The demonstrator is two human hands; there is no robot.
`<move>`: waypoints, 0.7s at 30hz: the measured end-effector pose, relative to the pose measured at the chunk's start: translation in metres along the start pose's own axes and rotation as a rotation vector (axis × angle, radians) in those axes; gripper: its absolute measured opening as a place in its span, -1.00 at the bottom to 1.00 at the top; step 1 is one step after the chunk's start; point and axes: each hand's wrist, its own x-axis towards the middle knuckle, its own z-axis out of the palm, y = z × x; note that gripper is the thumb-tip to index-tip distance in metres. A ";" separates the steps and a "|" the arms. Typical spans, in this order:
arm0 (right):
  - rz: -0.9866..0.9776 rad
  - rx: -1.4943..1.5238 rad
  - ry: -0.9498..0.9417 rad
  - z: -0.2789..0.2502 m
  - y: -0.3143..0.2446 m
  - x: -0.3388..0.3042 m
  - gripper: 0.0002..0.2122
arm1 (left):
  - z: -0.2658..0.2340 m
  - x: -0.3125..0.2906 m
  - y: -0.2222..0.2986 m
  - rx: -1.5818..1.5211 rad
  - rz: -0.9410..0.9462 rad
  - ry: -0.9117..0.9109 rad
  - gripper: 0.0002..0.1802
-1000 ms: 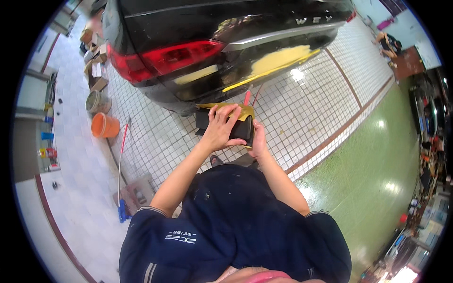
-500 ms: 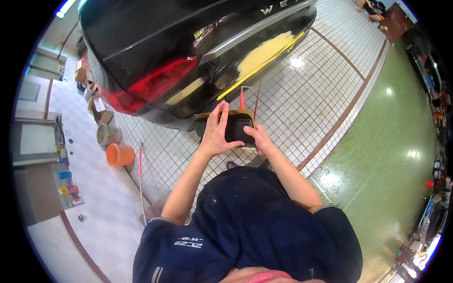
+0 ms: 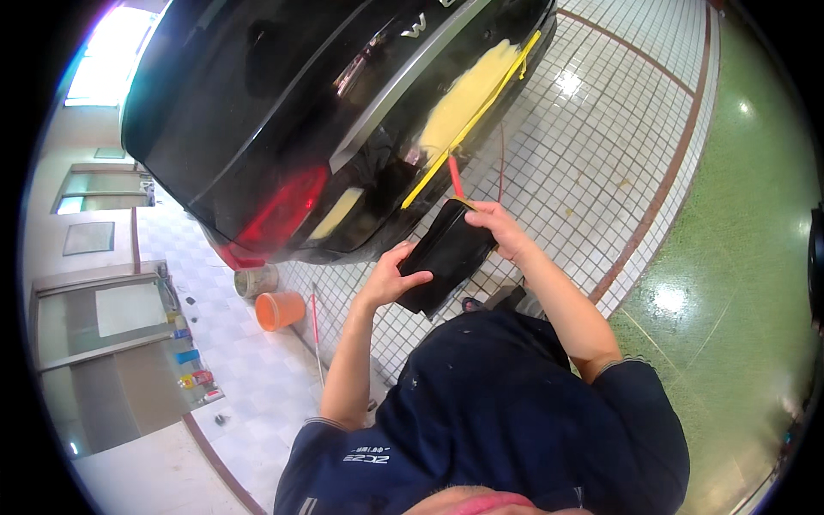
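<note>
My left hand [image 3: 396, 276] and right hand [image 3: 501, 230] are clamped on opposite ends of a black rectangular block [image 3: 451, 257], held slantwise between my navy shirt [image 3: 489, 395] and the black car [image 3: 232, 137]

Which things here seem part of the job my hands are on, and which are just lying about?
Likely part of the job:
black block, held by the left hand and right hand
black car, its rear bearing a pale yellow patch and a yellow strip

Seemingly just lying about:
orange bucket
greyish bucket beside it
red-and-white pole
</note>
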 end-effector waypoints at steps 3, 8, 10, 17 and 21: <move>0.107 0.312 -0.001 0.000 -0.038 0.003 -0.05 | -0.002 0.009 0.003 -0.151 -0.096 0.088 -0.40; -0.101 0.205 -0.092 -0.037 0.001 0.043 0.06 | 0.003 0.034 -0.002 -0.481 -0.149 0.344 -0.42; -0.195 0.098 -0.054 -0.013 0.001 0.049 0.06 | 0.025 0.058 0.014 -0.485 -0.071 0.473 -0.35; -0.370 0.147 0.264 0.016 0.012 0.063 -0.25 | 0.085 0.109 0.035 0.605 0.066 0.687 -0.29; -0.335 0.185 0.355 0.012 -0.003 0.067 -0.45 | 0.098 0.114 0.019 0.537 0.080 0.630 -0.17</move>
